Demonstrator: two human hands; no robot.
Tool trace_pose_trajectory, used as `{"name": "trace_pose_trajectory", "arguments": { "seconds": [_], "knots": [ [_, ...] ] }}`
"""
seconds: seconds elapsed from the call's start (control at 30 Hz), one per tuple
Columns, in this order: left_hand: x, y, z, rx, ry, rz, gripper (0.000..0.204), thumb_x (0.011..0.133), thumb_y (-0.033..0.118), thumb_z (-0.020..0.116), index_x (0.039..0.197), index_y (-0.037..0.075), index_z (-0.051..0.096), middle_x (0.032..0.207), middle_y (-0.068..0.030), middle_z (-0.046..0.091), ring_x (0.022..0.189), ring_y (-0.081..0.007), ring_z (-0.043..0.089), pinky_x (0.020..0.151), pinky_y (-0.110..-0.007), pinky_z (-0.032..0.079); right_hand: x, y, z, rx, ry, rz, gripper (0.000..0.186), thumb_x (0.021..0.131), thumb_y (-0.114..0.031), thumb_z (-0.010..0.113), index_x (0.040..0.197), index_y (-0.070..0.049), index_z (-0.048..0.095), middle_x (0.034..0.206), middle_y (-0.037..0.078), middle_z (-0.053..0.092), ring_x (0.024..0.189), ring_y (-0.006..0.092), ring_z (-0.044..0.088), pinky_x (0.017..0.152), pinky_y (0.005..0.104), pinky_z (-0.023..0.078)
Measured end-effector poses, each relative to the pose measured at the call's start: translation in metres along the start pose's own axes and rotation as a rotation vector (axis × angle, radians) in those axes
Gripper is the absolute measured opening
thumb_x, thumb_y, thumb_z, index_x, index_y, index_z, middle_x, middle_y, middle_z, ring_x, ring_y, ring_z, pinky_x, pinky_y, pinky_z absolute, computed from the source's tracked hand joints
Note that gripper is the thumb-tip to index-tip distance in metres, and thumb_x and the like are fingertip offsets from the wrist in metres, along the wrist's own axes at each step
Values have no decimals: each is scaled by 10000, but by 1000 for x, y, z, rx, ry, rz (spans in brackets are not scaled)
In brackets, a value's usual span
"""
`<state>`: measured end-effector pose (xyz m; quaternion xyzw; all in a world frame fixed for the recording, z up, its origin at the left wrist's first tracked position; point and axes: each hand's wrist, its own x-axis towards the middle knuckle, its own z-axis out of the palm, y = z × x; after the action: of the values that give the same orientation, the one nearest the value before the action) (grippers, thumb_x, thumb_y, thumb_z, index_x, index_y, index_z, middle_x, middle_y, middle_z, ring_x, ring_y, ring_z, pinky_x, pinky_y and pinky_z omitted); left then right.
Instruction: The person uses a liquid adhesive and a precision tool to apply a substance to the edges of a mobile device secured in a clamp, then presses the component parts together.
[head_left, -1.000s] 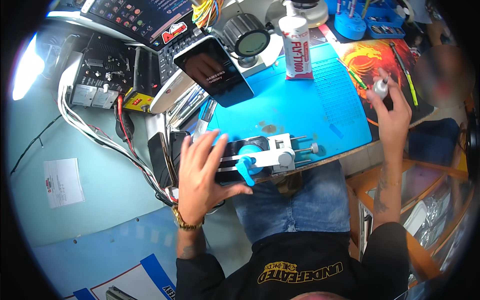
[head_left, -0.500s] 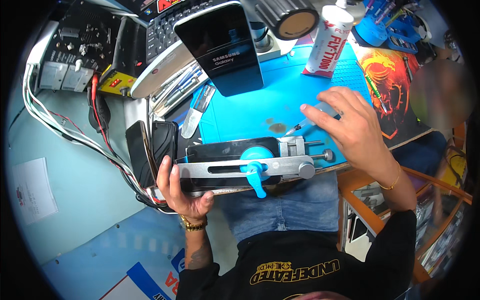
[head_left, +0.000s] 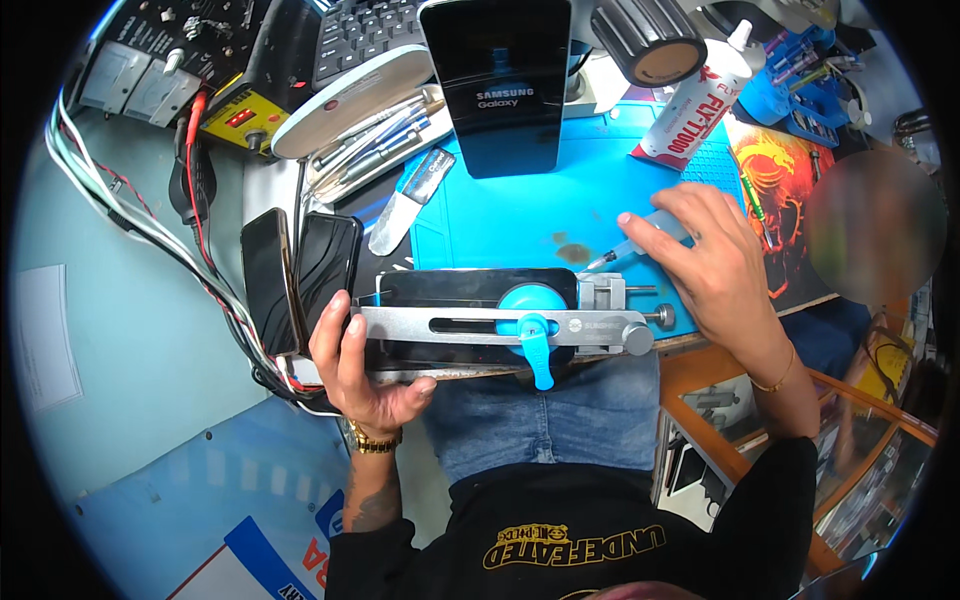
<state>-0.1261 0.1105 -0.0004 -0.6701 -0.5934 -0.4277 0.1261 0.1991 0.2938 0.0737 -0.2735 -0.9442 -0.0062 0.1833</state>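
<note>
While holding a translucent needle bottle [head_left: 668, 228] in bent right fingers [head_left: 658, 238], points its needle down and near-left, just beside the far right corner of a dark phone [head_left: 450, 287] under the bar of a grey clamp [head_left: 400, 322]. Curls the left fingers [head_left: 352, 350] half open at the clamp's left end, thumb well apart; cannot tell how firm any contact is. Far left, an open pale case [head_left: 345, 105] with pens and slim tools inside; far right, a blue organizer [head_left: 765, 100] with pens, and before it a tilted white-and-red tube [head_left: 692, 110]. Along the near edge of the tabletop [head_left: 690, 342], phone and clamp together, with a blue lever [head_left: 538, 360] reaching out past that edge. Beyond them, open room on the blue mat [head_left: 500, 225], as far as a larger phone [head_left: 505, 90]. Long axis of the clamped phone from left to right, roughly parallel to the near edge; screw knob [head_left: 660, 315] toward the right.
</note>
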Motion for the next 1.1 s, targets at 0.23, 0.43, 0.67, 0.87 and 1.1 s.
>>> {"name": "trace_pose_trajectory", "arguments": {
  "seconds": [0.23,0.43,0.67,0.87,1.1],
  "knots": [
    [2,1,-1,5,-12,7,854,915,675,678,1451,25,539,1421,-280,563,1266,-403,591,1046,-489,500,0,0,-1,-8,-3,-5,386,820,-110,636,1187,-99,753,1113,146,648,1072,328,637,891,447,507],
    [2,1,-1,3,-16,8,856,918,674,676,1448,17,535,1411,-291,564,1264,-410,592,1042,-493,503,-1,1,0,-24,-1,-13,388,817,-116,642,1188,-103,755,1118,146,648,1069,323,634,881,437,502],
    [2,1,-1,-3,-18,5,862,909,664,694,1448,10,530,1411,-290,566,1269,-410,589,1047,-495,501,5,-2,-6,-73,-5,-36,383,818,-113,639,1183,-91,754,1125,143,647,1075,317,625,882,425,490],
    [2,0,-1,-19,-15,10,860,903,645,713,1446,5,525,1404,-292,568,1263,-411,595,1045,-495,503,8,-2,-5,-78,-4,-49,385,814,-108,640,1181,-85,753,1123,145,649,1073,319,623,884,421,488],
    [3,0,0,-47,3,25,891,882,644,732,1441,-17,523,1399,-308,573,1256,-428,602,1039,-499,506,11,-6,-7,-67,-8,-44,395,804,-85,667,1191,-80,747,1123,146,656,1070,321,632,880,419,500]
  ]
}}
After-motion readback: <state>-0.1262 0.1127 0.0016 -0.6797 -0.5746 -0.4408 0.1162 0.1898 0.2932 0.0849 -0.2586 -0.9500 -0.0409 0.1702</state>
